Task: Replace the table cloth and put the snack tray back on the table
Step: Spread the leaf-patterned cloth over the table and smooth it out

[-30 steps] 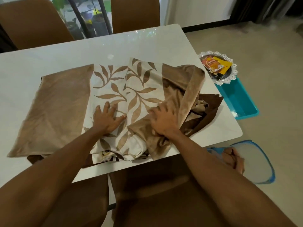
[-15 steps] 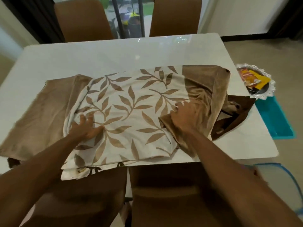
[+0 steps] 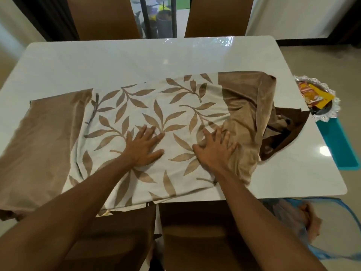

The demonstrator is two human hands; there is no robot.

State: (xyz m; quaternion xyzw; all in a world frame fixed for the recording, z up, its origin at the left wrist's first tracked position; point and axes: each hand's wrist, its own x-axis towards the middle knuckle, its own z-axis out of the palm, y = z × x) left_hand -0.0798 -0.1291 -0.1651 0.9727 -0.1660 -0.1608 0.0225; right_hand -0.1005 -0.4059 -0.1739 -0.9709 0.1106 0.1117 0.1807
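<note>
Cloth (image 3: pixel 156 118) is opened out wider than 0.5 s ago: the leaf-print panel now lies mostly flat across the near half of the bench (image 3: pixel 136 59), left hand (image 3: pixel 143 146) has slid in toward the middle. Right end is bunched, dark lining folded under near the corner. So spreading is underway, not done (far half of the bench is bare).

Both palms down, fingers splayed. Left hand's grip is apart, flat on the print. Right hand (image 3: pixel 216 148) presses the tan border, fingers spread, nothing pinched.

Snack tray (image 3: pixel 322 116) sits off the bench's right edge, on a teal stand (image 3: pixel 340 145). Not returned yet.
</note>
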